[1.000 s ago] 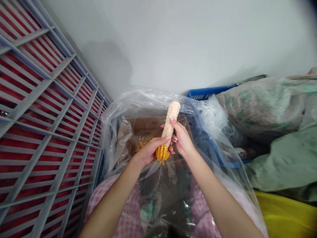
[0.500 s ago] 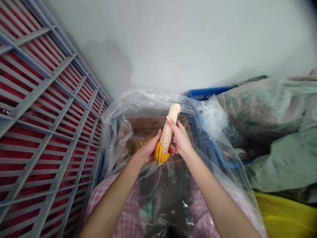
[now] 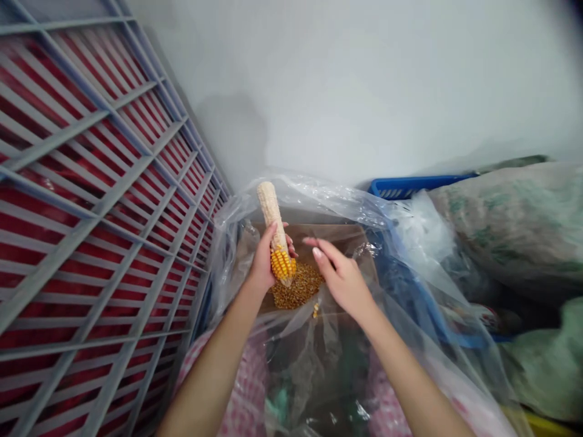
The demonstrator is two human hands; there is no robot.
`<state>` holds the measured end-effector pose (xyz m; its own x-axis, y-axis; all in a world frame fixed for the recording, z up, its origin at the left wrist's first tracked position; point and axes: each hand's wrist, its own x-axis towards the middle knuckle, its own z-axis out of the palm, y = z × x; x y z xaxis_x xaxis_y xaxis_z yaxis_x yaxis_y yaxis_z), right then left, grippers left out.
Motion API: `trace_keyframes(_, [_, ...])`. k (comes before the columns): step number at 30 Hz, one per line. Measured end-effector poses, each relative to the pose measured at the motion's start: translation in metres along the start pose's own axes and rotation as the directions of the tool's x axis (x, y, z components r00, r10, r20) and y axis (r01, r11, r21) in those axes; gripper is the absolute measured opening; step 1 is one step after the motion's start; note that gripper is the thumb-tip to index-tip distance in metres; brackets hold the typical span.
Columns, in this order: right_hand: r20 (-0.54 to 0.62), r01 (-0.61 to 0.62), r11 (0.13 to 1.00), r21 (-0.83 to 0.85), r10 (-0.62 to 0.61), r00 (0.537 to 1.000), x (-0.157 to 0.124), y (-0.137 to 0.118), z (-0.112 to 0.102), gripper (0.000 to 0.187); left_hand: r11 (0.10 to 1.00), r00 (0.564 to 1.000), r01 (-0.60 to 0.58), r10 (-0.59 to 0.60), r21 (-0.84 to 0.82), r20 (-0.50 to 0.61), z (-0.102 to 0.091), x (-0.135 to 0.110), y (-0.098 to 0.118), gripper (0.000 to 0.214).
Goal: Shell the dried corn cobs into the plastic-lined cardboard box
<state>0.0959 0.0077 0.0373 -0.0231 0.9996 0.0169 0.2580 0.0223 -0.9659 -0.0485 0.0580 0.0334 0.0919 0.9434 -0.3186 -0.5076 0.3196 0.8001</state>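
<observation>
An ear of corn [image 3: 271, 209] is gripped in my left hand [image 3: 263, 261], which wraps round its lower half. Most of the cob is bare and pale; yellow kernels [image 3: 282, 264] remain only round the end nearest me. My right hand [image 3: 342, 276] hovers apart from the ear, to its right, with index finger and thumb stretched out and nothing seen between them. Below both hands lies a heap of loose kernels [image 3: 298, 291] in a clear plastic bag [image 3: 314, 194]. A few kernels [image 3: 316, 311] sit on the plastic nearer me.
On the left stands a tall grey slatted crate [image 3: 150, 158] with red behind its slats. A blue basket [image 3: 419, 182] and stuffed sacks [image 3: 514, 218] are on the right. A pale wall [image 3: 341, 91] rises behind. Brown cardboard [image 3: 328, 232] shows through the bag.
My right hand has let go of the corn and moved right. My left hand holds the ear, now tilted to the left. The view has shifted, and the kernel heap shows more fully.
</observation>
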Motion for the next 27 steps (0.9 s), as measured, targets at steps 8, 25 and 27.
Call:
trace_keyframes(8, [0.218, 0.125, 0.821, -0.557, 0.000, 0.976, -0.014, 0.000, 0.012, 0.033, 0.995, 0.995, -0.096, 0.096, 0.018, 0.010, -0.007, 0.007, 0.012, 0.018])
trace_keyframes(25, [0.269, 0.224, 0.537, -0.813, 0.005, 0.963, -0.017, 0.005, 0.006, 0.029, 0.913, 0.960, -0.255, 0.279, 0.318, -0.033, 0.006, -0.001, -0.019, 0.027])
trace_keyframes(27, [0.259, 0.222, 0.531, -0.818, -0.004, 0.966, -0.017, 0.004, 0.003, 0.029, 0.912, 0.974, -0.216, 0.226, 0.349, 0.010, 0.003, -0.001, -0.008, 0.024])
